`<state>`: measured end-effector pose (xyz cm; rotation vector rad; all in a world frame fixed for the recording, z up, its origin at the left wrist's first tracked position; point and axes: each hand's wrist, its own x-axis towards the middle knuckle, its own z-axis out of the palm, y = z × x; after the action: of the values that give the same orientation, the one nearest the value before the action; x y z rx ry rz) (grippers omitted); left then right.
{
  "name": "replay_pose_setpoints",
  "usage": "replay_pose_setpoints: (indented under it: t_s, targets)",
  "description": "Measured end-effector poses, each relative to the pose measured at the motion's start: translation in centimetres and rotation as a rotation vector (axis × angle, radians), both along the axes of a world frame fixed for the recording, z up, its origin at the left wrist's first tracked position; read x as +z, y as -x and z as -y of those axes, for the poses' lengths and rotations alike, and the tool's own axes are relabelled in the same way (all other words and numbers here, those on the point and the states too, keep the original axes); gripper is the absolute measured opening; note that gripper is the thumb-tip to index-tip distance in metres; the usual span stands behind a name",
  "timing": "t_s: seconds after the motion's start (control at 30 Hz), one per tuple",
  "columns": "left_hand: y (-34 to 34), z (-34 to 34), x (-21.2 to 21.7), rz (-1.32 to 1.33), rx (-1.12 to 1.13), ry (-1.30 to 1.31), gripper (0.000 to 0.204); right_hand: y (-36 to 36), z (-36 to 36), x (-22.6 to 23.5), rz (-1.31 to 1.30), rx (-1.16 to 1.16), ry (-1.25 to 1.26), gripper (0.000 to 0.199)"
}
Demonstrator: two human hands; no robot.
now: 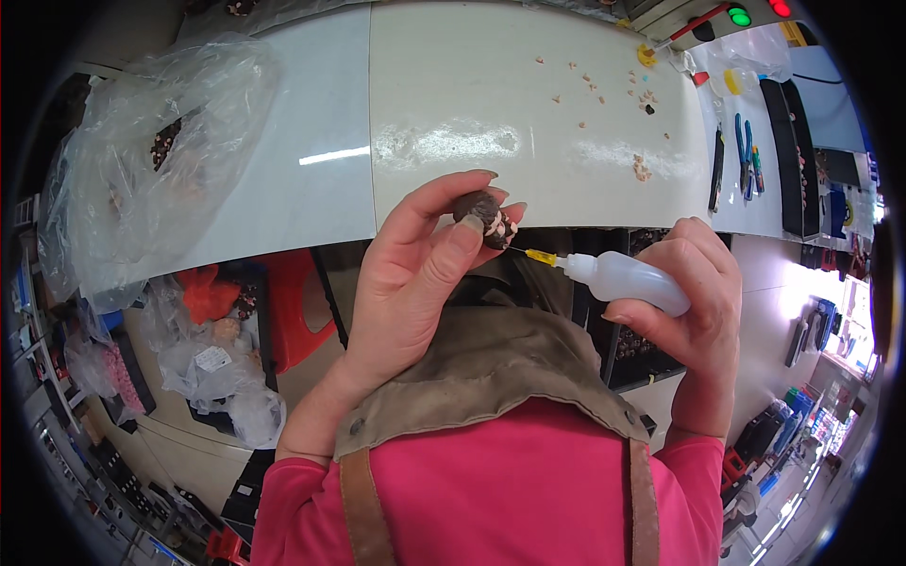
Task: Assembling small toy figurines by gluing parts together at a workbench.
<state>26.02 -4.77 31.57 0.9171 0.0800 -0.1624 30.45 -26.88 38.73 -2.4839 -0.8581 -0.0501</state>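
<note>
Left hand pinches a small dark brown piece between thumb and fingertips, above the near edge of a white table. Right hand grips a small translucent squeeze bottle, its fine needle tip touching the piece. Small crumbs lie farther right; a clear plastic bag sits at the left.

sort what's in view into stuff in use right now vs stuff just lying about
In use: left hand pinching a small brown piece; right hand holding a squeeze bottle, needle tip at the piece.

Lying about: plastic bag, crumbs on the table, pliers, red stool.
</note>
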Motion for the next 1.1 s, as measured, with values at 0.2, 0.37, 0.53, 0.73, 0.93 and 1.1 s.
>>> replay_pose_setpoints:
  t_s: [0.2,0.37,0.53,0.73,0.93,1.1]
  targets:
    - [-0.1,0.0,0.0,-0.035,-0.017,0.032,0.035,0.0,-0.1,-0.1,0.001,-0.002,0.000,0.044]
    - [-0.4,0.1,0.1,-0.130,-0.065,0.122,0.037,0.0,0.0,0.1,0.018,0.010,0.014,0.044]
    - [-0.5,0.1,0.2,-0.211,-0.072,0.156,0.040,0.0,0.2,-0.4,-0.012,0.018,-0.033,0.045]
    - [-0.8,0.2,0.2,-0.254,-0.097,0.225,0.043,-0.1,2.5,-2.3,-0.305,-0.175,-0.510,0.047]
    - [-1.4,0.7,0.3,-0.260,-0.137,0.267,0.043,-1.5,5.7,-4.9,-0.286,-0.528,-0.832,0.028]
    - [-1.4,-0.1,-0.5,-0.194,-0.055,0.246,0.041,-7.1,8.0,-6.5,-0.252,-0.596,-0.817,0.030]
